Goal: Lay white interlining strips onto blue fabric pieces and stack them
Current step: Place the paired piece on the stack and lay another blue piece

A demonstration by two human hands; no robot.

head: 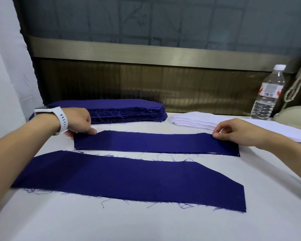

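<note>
The long dark-blue fabric strip point(155, 142) lay crosswise on the white table point(146, 226). The left hand point(78, 121) seemingly pinched its left end and the right hand point(233, 131) pinched its right corner. The stack of white interlining strips point(195, 120) sat just beyond the right hand, the nearer one.

Bottle label point(269, 90) unreadable, blue stack point(122, 108) partly behind left hand point(78, 120), white strips point(195, 120) cropped at right

I see bright, even light from above; the table point(146, 226) left of the bottle point(268, 94) shows only faint shadows. The bottle glints; the wall point(111, 80) behind it stays dim. The fabric point(129, 181) weave is smeared soft. Lines bow at the edges.
</note>
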